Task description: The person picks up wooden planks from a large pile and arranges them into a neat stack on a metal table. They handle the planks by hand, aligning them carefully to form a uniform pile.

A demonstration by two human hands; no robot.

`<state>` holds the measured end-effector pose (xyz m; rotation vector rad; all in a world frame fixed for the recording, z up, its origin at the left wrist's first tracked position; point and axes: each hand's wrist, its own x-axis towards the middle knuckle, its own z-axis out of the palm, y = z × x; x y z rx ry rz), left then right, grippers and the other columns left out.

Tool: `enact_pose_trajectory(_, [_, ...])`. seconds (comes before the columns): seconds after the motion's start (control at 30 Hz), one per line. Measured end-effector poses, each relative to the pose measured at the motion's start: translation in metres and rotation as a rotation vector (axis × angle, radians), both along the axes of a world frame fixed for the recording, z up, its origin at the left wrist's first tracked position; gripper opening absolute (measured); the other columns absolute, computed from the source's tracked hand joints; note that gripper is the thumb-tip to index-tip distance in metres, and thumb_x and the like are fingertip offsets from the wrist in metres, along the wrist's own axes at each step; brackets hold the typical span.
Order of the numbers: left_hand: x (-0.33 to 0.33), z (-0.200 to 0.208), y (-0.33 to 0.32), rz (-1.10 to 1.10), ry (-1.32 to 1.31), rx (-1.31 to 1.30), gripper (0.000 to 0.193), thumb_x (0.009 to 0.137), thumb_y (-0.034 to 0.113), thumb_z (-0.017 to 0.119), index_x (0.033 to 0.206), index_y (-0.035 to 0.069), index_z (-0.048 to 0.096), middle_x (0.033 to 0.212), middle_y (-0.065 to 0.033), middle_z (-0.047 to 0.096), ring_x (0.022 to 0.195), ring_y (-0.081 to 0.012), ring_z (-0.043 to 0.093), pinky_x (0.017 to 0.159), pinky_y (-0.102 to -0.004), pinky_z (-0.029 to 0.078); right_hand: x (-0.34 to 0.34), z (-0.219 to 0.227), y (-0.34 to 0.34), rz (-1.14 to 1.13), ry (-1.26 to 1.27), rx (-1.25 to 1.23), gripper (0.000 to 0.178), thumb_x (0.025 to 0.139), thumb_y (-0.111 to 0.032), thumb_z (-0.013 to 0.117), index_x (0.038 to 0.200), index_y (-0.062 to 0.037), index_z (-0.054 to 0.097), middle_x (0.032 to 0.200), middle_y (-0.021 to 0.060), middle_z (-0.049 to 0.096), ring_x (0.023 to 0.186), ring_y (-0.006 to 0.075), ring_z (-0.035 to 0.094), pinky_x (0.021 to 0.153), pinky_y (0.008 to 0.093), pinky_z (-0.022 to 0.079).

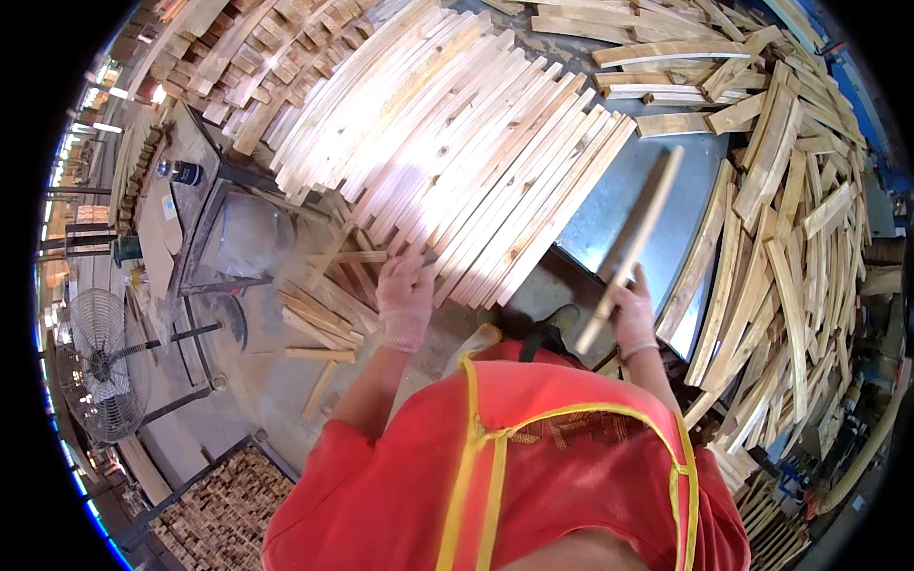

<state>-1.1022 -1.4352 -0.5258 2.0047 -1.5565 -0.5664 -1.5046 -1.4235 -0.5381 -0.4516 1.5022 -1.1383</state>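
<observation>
My right hand (632,316), in a thin pale glove, is closed round a wooden slat (644,221) near its lower end. The slat is tilted, its far end pointing up and right over a smooth grey-blue metal table (592,217). Left of it, many pale wooden slats (447,157) lie side by side in a broad row, their near ends uneven. At the near left ends of this row rests my left hand (405,295), also gloved, its fingers reaching onto the slat ends and a little apart. It holds no separate piece that I can see.
A large heap of loose wooden strips (785,238) covers the right side. Offcuts (319,324) lie on the floor near my left arm. Further left stand a caged fan (98,366) and a dark bottle (179,171). Stacked wood (257,57) rises at the far left.
</observation>
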Motion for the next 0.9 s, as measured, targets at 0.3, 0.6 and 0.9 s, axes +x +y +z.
enact_pose_trajectory(0.3, [0.006, -0.048, 0.003, 0.458, 1.139, 0.502, 0.042, 0.097, 0.036, 0.079, 0.129, 0.009, 0.069, 0.114, -0.0031, 0.072, 0.098, -0.0156, 0.066, 0.085, -0.0319, 0.053, 0.043, 0.004, -0.088, 0.535, -0.009, -0.010, 0.070, 0.088, -0.003, 0.063, 0.155, 0.0090, 0.048, 0.139, 0.0164, 0.068, 0.124, 0.0219, 0.064, 0.108, 0.0313, 0.048])
enact_pose_trajectory(0.6, [-0.058, 0.092, -0.059, 0.135, 1.308, 0.414, 0.053, 0.098, 0.027, 0.076, 0.143, 0.004, 0.058, 0.094, -0.0030, 0.068, 0.074, -0.0116, 0.061, 0.070, -0.0251, 0.049, 0.024, 0.015, -0.110, 0.245, -0.036, -0.206, 0.078, 0.093, -0.014, 0.074, 0.159, 0.0107, 0.040, 0.128, 0.0130, 0.067, 0.111, 0.0216, 0.066, 0.097, 0.0325, 0.053])
enact_pose_trajectory(0.9, [-0.194, 0.119, -0.069, -0.611, 0.018, 0.046, 0.081, 0.091, 0.044, 0.079, 0.155, 0.004, 0.050, 0.145, -0.0219, 0.059, 0.128, -0.0410, 0.060, 0.106, -0.0525, 0.049, 0.019, 0.084, -0.152, 0.100, -0.494, -0.186, 0.051, 0.093, -0.022, 0.078, 0.135, 0.0035, 0.062, 0.114, 0.0194, 0.073, 0.096, 0.0305, 0.074, 0.086, 0.0434, 0.063])
